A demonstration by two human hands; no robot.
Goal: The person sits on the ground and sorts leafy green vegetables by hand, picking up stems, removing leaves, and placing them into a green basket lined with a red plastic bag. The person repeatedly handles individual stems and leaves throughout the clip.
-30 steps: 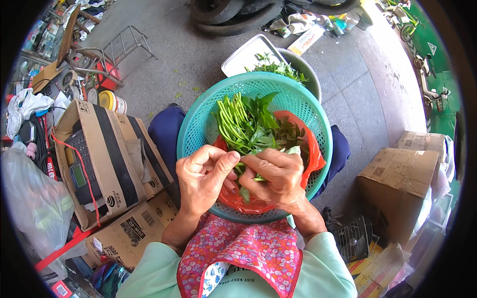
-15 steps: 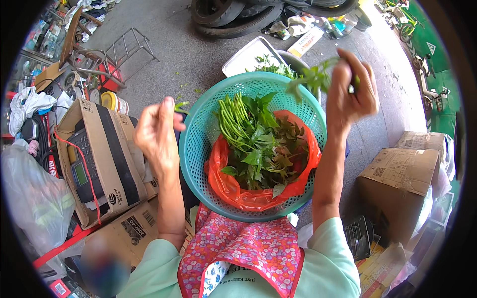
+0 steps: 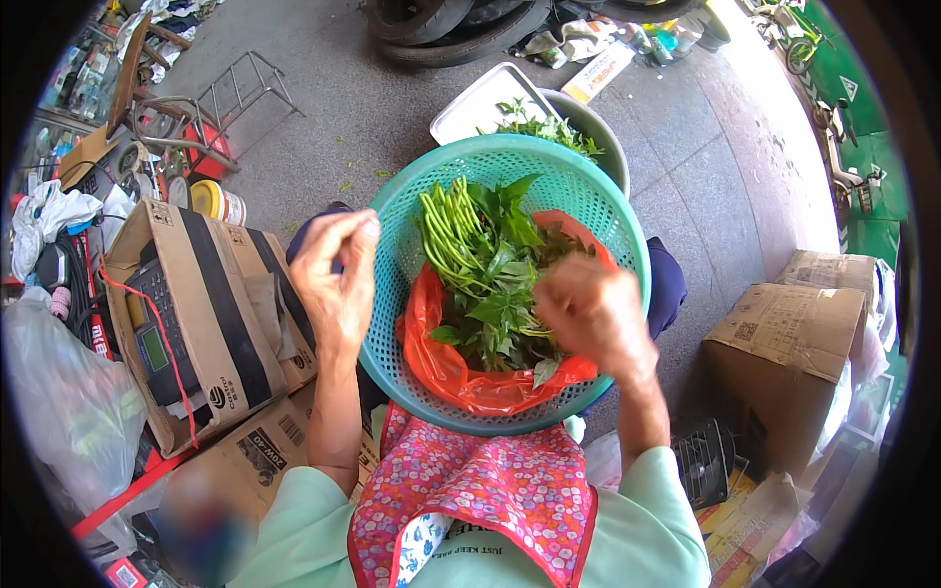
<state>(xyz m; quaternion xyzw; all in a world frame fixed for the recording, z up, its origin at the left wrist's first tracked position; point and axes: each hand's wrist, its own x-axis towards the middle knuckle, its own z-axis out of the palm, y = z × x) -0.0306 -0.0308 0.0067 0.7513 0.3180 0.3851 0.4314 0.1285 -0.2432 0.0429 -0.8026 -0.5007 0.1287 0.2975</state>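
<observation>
Since the earlier frame, the right hand [image 3: 600, 309] has been swinging in from beyond the right rim and is now hanging over the right side of the basket [image 3: 592, 201]; the sprig it was carrying is no longer showing. The left hand [image 3: 336, 279] has been shifting slightly right, and the green scrap at its fingertips is no longer showing either.

Left fingers: curling toward the thumb, just outside the left rim; cannot tell whether anything is pinched. Right fingers: folding inward, blurring; cannot tell whether they are grasping a leaf or nothing.

Greens [image 3: 505, 294] are lying heaped in the red bag [image 3: 446, 367], the bag lining the basket's near part. Stems [image 3: 451, 230] are lying together on the heap's far left, cut ends pointing far. More sprigs [image 3: 544, 127] are resting at the basin [image 3: 613, 157], far side, with a white tray [image 3: 485, 103] to its left. A few scraps [image 3: 345, 186] are dotting the floor, far left.

On handling, my judgement: taking one sprig at a time by its stem is sparing the leaves; raking is risking tangles. Keeping the right wrist high is leaving the aligned stems undisturbed.
</observation>
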